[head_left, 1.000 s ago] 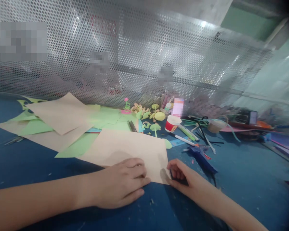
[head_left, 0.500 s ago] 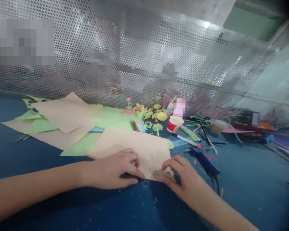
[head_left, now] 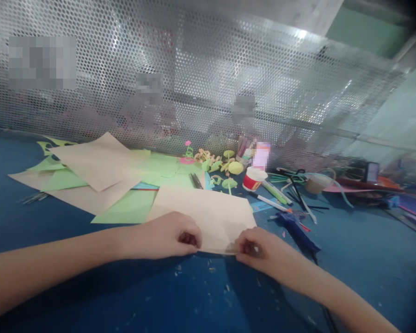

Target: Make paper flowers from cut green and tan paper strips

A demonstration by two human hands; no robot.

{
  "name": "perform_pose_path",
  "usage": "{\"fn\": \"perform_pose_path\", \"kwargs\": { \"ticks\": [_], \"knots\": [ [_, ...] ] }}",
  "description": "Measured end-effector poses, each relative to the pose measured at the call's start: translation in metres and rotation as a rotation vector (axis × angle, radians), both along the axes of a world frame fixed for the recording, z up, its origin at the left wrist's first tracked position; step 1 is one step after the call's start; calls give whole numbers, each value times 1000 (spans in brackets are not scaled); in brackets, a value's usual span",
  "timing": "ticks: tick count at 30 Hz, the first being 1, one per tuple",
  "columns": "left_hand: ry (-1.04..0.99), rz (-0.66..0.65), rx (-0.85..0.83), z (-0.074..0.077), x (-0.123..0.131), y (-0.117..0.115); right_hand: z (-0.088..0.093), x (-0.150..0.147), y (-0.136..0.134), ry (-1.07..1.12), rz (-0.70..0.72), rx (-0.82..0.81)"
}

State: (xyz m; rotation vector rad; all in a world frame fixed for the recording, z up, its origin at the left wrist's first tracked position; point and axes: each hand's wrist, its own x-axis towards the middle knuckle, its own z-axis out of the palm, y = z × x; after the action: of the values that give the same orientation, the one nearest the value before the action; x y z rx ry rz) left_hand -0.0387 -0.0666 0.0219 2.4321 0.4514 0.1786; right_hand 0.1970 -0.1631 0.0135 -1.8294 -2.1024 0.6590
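A pale peach sheet of paper (head_left: pixel 208 212) lies in front of me, its near edge slightly lifted between my hands. My left hand (head_left: pixel 173 236) pinches that edge on the left, thumb below and fingers curled above. On the right, my right hand (head_left: pixel 258 249) pinches the same edge near the corner. The fingers hide part of the edge at both ends. Under and beside this sheet is green paper (head_left: pixel 125 208). A blue glue gun (head_left: pixel 298 231) rests just beyond my right hand.
Loose peach paper (head_left: pixel 97 162) is piled at the left. Behind my sheet are scissors (head_left: pixel 196 181), small paper plants (head_left: pixel 229 166) and a red-and-white paper cup (head_left: pixel 254 179). A white marker (head_left: pixel 270 202) and pipe cleaners (head_left: pixel 300 196) lie right. Perforated metal screen (head_left: pixel 201 69) stands at the back.
Both hands have closed from looser, spread fingers into pinches on the sheet's near edge. That edge now lifts a little, and the sheet has shifted slightly right in view.
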Motion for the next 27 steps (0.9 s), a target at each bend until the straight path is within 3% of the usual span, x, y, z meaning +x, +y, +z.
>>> {"fn": "perform_pose_path", "kwargs": {
  "ticks": [9,17,24,27],
  "knots": [
    [-11,7,-12,-7,10,3,-15,-4,3,19,-53,113],
    [-67,-112,241,-21,4,4,-22,-7,4,-60,-117,156],
    [5,-104,450,-19,3,-3,-25,-6,1,-179,-118,237],
    [2,-157,502,-19,2,-3,-25,-10,-1,-221,-96,291]
  ]
}}
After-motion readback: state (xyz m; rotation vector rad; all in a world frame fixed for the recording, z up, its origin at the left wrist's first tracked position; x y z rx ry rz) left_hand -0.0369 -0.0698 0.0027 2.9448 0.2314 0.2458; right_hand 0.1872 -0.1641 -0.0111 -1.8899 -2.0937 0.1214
